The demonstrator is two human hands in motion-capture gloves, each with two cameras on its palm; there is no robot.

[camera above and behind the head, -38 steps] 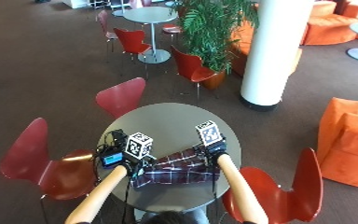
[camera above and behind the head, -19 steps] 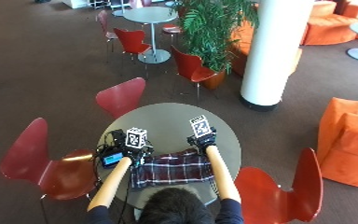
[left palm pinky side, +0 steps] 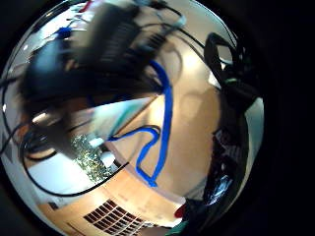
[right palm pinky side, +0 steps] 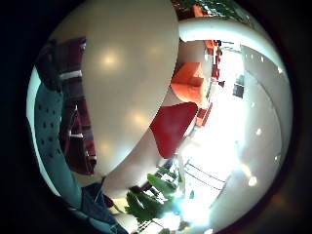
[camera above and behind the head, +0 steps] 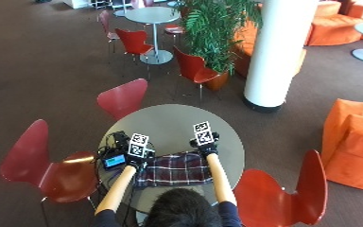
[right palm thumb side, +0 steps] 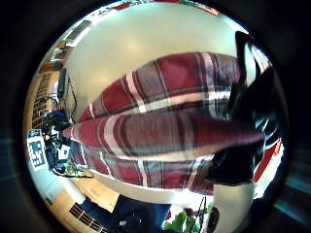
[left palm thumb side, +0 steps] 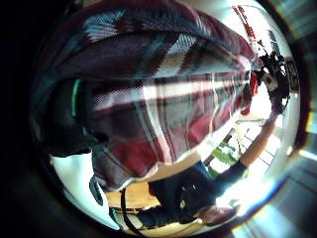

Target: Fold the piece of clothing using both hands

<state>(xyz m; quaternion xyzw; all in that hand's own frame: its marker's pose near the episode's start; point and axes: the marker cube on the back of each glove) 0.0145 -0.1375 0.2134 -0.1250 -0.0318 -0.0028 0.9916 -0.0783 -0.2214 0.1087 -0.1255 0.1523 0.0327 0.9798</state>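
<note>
Round grey table [camera above and behind the head: 169, 120], plaid garment [camera above and behind the head: 174, 169], red chairs [camera above and behind the head: 124, 97]

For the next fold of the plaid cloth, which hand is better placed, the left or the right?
Neither clearly. The left hand holds the plaid cloth at its far left corner, and the right hand pinches its far right corner. Both grips look matched, so the next fold likely needs both hands together.

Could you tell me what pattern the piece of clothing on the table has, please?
The piece of clothing is plaid: dark red with white and dark stripes, best seen in the outside view.
</note>
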